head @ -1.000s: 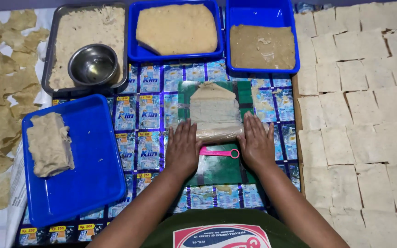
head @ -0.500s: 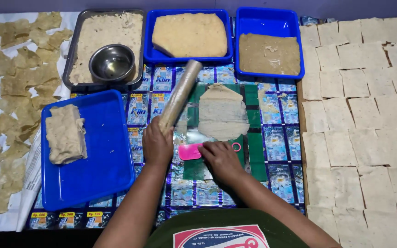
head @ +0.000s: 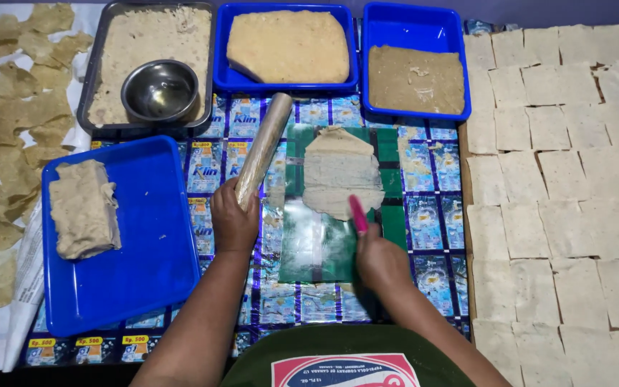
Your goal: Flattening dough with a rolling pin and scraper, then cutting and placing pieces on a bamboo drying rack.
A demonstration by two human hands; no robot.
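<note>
My left hand (head: 233, 222) grips the near end of a wooden rolling pin (head: 263, 147), which lies slanted to the left of the dough. A thin flattened sheet of dough (head: 342, 172) rests on a green plastic sheet (head: 317, 240) in the middle. My right hand (head: 380, 261) holds a pink-handled tool (head: 358, 213), its tip at the near right edge of the dough sheet.
A blue tray (head: 148, 272) at left carries a dough block (head: 84, 208). At the back stand a metal tray (head: 102, 61) with a steel bowl (head: 159, 89) and two blue trays (head: 241, 79) (head: 413, 29) of dough. Cut squares (head: 560, 179) cover the right; irregular pieces (head: 8, 122) lie left.
Both hands left the dough: my left hand lifted the rolling pin off to the left, and my right hand picked up the pink tool and brought it to the dough's edge.
</note>
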